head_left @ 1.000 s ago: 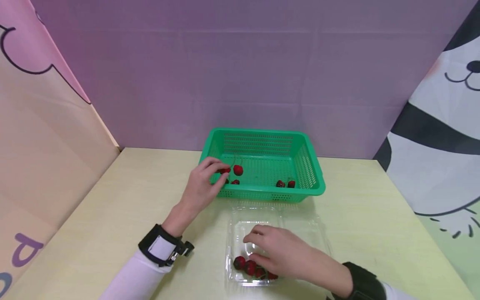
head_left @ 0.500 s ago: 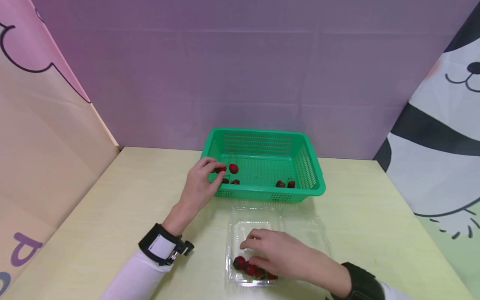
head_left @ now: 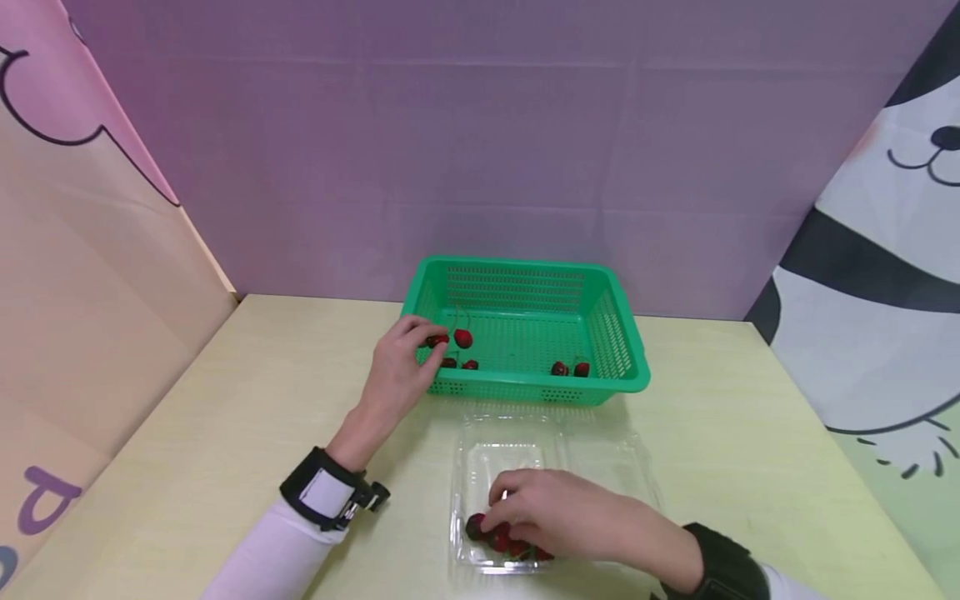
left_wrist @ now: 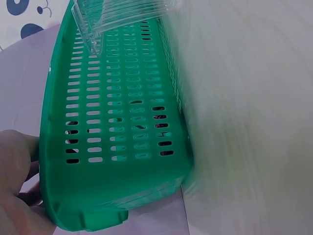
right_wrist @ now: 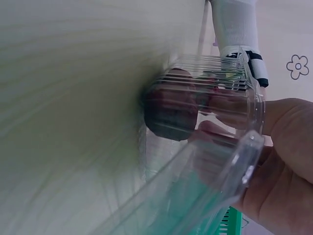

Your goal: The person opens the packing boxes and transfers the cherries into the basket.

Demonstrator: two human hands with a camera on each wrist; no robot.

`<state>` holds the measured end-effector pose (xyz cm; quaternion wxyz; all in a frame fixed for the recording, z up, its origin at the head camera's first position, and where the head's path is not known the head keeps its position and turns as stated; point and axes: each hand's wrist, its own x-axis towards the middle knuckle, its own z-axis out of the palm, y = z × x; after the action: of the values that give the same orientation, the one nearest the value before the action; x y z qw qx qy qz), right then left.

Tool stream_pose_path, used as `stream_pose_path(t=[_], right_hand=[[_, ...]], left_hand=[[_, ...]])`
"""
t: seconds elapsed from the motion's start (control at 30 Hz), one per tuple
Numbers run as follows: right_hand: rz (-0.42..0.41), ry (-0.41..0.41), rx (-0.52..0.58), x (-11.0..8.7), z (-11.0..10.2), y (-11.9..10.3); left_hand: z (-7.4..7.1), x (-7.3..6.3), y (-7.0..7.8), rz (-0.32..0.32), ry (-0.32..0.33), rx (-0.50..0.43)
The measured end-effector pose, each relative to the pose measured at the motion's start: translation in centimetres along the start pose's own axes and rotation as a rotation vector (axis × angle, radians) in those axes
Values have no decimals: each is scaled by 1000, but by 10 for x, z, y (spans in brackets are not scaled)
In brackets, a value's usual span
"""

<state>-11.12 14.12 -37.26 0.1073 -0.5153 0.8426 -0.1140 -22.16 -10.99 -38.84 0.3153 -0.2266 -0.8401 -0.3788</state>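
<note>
In the head view my left hand (head_left: 397, 367) pinches a cherry (head_left: 437, 341) between thumb and fingertips, over the left end of the green basket (head_left: 525, 385). A second red cherry (head_left: 462, 338) with an upright stem sits right beside those fingertips. My right hand (head_left: 566, 512) is down in the clear plastic clamshell box (head_left: 480, 454), its thumb and index finger around a cherry (head_left: 498, 540) in the row along the near wall. Through that wall the right wrist view shows a dark cherry (right_wrist: 171, 107) by the fingers. The left wrist view sees the basket from outside.
More cherries lie in the basket, including a pair (head_left: 570, 369) near its right front and others at its left front. The box's clear lid (head_left: 611, 450) lies opened to the right. A purple backdrop (head_left: 495, 150) stands close behind the basket.
My left hand has shifted slightly left, and the cherry beside its fingertips has moved left with it. My right fingers have lowered and closed in on the cherries in the box.
</note>
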Motion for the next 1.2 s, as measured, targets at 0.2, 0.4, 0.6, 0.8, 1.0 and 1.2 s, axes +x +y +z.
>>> stream_pose_path(t=[0.2,0.4,0.6,0.8,1.0,1.2], right_hand=[[3,-8,2,1,3,-1],[-26,-7,24,2,5,0],[-63,17,52,2,7,2],[-57,30,118,1,8,3],[-72,58,166,-1,9,3],[-87,75,174,-1,10,4]], left_hand=[[0,0,0,-22,-10,17],[0,0,0,-38,-13,22],[0,1,1,-37,-18,29],[-1,1,2,-38,-15,27],[-1,1,2,-33,-13,36],[-1,0,3,-58,-32,38]])
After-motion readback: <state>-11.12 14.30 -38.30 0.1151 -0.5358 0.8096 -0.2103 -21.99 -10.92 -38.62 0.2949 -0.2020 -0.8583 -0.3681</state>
